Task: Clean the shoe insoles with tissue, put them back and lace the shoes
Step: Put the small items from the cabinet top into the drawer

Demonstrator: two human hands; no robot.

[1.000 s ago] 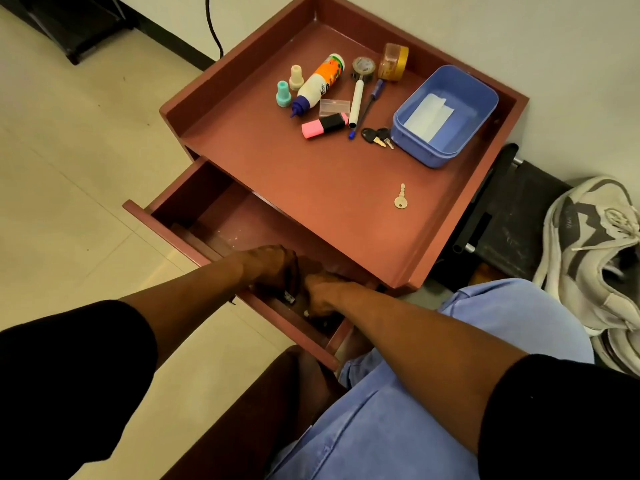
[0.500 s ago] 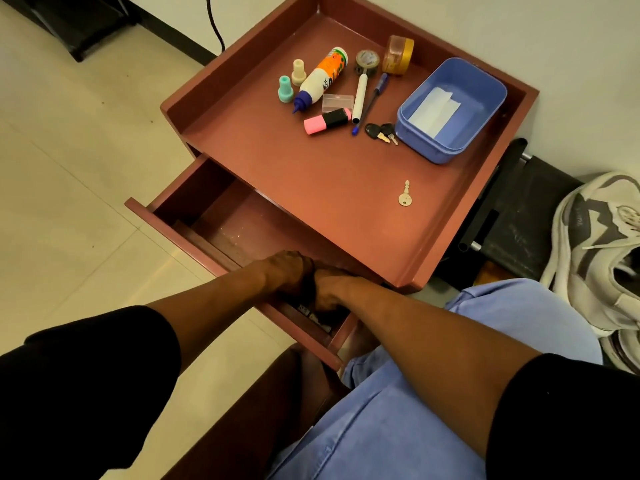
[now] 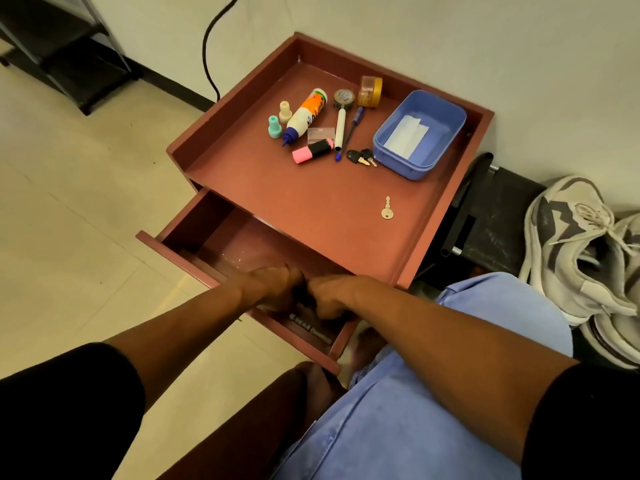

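Both my hands reach into the open drawer (image 3: 180,252) of a red-brown cabinet. My left hand (image 3: 273,287) and my right hand (image 3: 332,294) meet knuckle to knuckle at the drawer's near right part, fingers bent downward. Something dark sits between them, and I cannot tell what it is or whether either hand holds it. A pair of white and grey sneakers (image 3: 581,251) with loose laces lies on the floor at the right. A folded white tissue (image 3: 405,133) lies inside a blue plastic tub (image 3: 446,140) on the cabinet top.
The cabinet top (image 3: 311,195) carries a glue bottle (image 3: 306,114), a pink highlighter (image 3: 311,150), pens, tape rolls, dark keys (image 3: 362,157) and one pale key (image 3: 387,209). A metallic pen-like item (image 3: 310,329) lies in the drawer. A black stand (image 3: 485,216) is beside the cabinet.
My hands have stayed in the drawer's near right part and drawn closer together. The view has pulled back and tilted up a little.
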